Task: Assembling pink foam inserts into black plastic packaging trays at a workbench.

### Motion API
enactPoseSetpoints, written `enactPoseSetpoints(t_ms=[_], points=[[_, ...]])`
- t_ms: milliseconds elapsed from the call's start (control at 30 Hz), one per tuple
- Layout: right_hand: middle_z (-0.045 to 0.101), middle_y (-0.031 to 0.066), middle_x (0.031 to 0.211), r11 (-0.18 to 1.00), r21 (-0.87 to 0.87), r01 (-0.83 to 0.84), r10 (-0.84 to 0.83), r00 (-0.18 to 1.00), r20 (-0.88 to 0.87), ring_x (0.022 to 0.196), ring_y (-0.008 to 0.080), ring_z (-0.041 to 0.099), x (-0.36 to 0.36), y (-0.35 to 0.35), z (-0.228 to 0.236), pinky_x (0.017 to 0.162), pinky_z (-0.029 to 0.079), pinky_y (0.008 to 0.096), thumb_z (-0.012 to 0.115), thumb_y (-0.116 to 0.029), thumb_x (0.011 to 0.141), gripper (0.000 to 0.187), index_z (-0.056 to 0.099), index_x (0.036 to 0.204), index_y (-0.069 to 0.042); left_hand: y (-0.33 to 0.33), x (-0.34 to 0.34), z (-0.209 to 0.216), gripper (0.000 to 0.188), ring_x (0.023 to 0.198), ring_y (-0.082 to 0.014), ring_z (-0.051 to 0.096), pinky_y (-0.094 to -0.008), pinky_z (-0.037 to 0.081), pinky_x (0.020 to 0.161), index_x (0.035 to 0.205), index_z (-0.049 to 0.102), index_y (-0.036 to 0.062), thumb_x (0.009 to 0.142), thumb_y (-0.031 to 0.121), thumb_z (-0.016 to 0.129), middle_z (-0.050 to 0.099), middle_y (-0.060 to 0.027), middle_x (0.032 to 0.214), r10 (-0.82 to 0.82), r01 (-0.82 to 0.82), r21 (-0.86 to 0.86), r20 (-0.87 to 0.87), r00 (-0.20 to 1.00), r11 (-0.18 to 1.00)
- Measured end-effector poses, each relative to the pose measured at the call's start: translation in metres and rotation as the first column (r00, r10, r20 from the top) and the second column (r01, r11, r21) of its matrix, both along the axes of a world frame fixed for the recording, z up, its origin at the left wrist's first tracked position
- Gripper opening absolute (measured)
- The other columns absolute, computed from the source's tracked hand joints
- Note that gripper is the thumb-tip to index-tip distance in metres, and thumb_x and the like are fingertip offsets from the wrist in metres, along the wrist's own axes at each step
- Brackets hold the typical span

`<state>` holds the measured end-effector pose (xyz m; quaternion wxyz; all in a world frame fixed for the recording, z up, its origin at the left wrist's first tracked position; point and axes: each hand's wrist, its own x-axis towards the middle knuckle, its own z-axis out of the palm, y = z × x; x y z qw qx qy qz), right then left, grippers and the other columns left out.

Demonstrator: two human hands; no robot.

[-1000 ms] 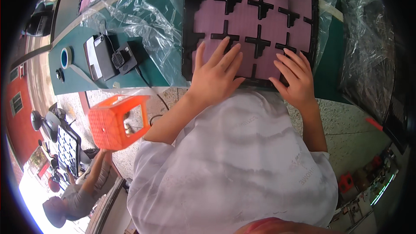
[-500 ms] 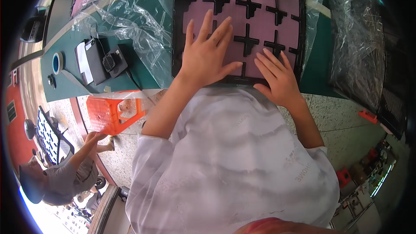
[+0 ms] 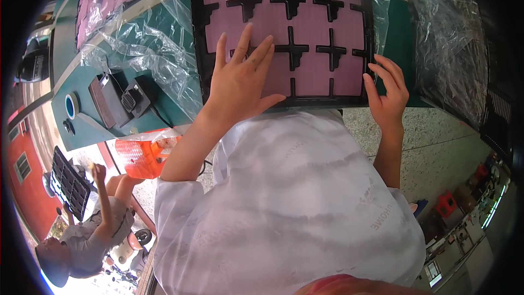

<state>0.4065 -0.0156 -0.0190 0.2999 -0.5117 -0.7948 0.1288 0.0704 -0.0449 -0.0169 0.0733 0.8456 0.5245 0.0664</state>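
A black plastic tray [image 3: 284, 101] lies on the table in front of me, with rows of raised black cross-shaped dividers over pink panels. On its lower left part rests my left hand [image 3: 237, 79], palm down, fingers spread flat and holding nothing; it covers one of the crosses. My right hand [image 3: 388, 93] is at the tray's right edge, its fingers apart and slightly curled, the tips beside the rim. Whether those tips touch the rim I cannot tell. Crumpled clear plastic film [image 3: 158, 49] lies left of the tray.
Left on the green table [image 3: 174, 90] are a blue tape roll [image 3: 71, 105], a dark case [image 3: 112, 98] and a black device with a cable [image 3: 136, 97]. Film-wrapped trays [image 3: 450, 49] stand right. An orange stool [image 3: 139, 158] and a person [image 3: 101, 229] holding another tray are at lower left.
My right hand has moved off the tray's face to its right edge. My left hand stays flat on the tray. The person at left has let go of the stool and raised an arm.
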Motion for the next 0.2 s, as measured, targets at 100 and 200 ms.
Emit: enactPoseSetpoints(t_ms=[100,200], points=[[0.072,0.0125,0.119,0.998,0.003,0.058,-0.058,0.997,0.041,0.110,0.0296,0.068,0.011,-0.004,0.006,0.094,0.056,0.0383,0.080,-0.006,0.086,0.022,0.075,0.107,-0.001,-0.004,0.007,0.000,0.085,0.155,-0.0352,0.030,-0.0684,0.021,0.121,0.140,0.062,0.0038,0.077,0.057,0.081,0.051,-0.0039,0.155,0.016,-0.016,-0.019,-0.014,1.000,1.000],[0.073,0.0120,0.118,0.959,-0.233,0.164,-0.178,0.983,-0.042,0.110,0.0273,0.071,0.018,-0.008,0.008,0.092,0.057,0.0371,0.080,-0.005,0.087,0.022,0.075,0.108,-0.004,-0.010,0.007,-0.006,0.081,0.155,-0.0362,0.029,-0.0706,0.020,0.120,0.140,0.063,0.0041,0.077,0.051,0.083,0.050,-0.0035,0.156,0.047,-0.047,-0.018,0.001,0.999,0.999]])
